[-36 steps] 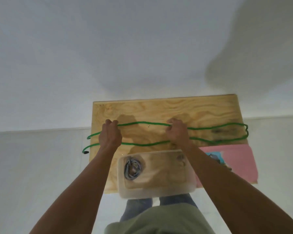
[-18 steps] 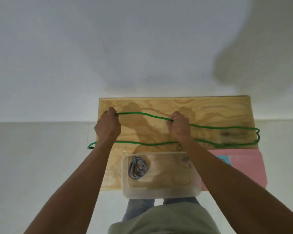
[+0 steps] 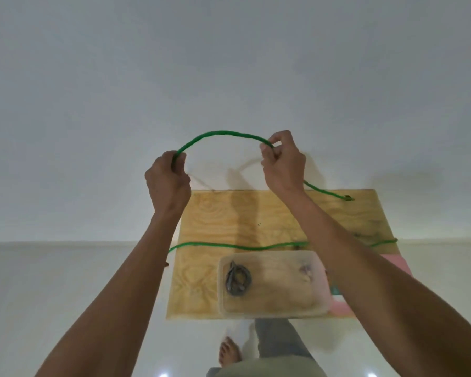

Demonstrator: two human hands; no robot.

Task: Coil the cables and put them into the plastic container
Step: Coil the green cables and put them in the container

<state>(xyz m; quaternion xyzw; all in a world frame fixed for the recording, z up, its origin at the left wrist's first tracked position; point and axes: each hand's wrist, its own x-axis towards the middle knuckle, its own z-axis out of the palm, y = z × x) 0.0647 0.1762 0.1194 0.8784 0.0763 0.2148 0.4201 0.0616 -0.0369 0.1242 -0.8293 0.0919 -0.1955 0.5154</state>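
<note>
A long green cable arches in the air between my two hands. My left hand grips one side of the arch, my right hand grips the other. Both hands are raised above the far edge of the wooden board. From my right hand the cable slopes down to the board's far right corner, and another stretch lies across the board's middle. A clear plastic container stands at the board's near edge, with a coiled grey cable in its left end.
The board rests on a pale floor next to a white wall. A pink sheet sticks out from under the board's right side. My legs and a bare foot show below the board's near edge.
Both hands have lifted the far stretch of the green cable off the board into a raised arch. The cable's end has been pulled in to the far right corner.
</note>
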